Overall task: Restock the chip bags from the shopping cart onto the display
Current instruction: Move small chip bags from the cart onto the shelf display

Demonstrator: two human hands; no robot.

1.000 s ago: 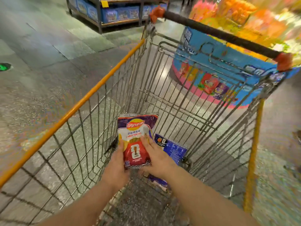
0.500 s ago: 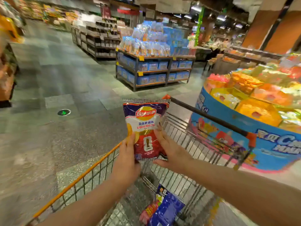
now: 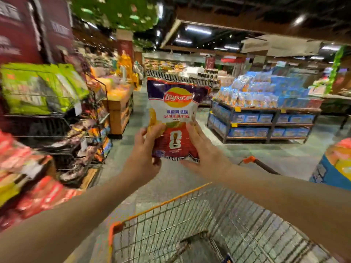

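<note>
We find one chip bag (image 3: 171, 118) held upright in the air above and beyond the far rim of the shopping cart (image 3: 190, 221), clear of the basket. The left hand (image 3: 143, 154) grips its lower left edge, thumb across the front and fingers curled behind. The right hand (image 3: 206, 150) holds the lower right side, fingers lying along the front and the palm under the bottom corner; we judge this a hold, though the fingers look only lightly bent.

The bag touches no shelf. A wire display rack (image 3: 62, 118) at the left carries rows of bagged snacks, green packs above and darker ones below, with red bags (image 3: 28, 177) stacked nearer us. We take this to be the display to be filled, but the blur prevents us from matching brands or finding an open slot.

Progress: this bag is out of the cart and not yet placed. In the cart, only a small blue corner of packaging (image 3: 228, 260) shows at the bottom edge of the view; the rest of the basket floor lies out of view, so we cannot count what remains. We judge that at least one bag is still to be shelved after this one.
</note>
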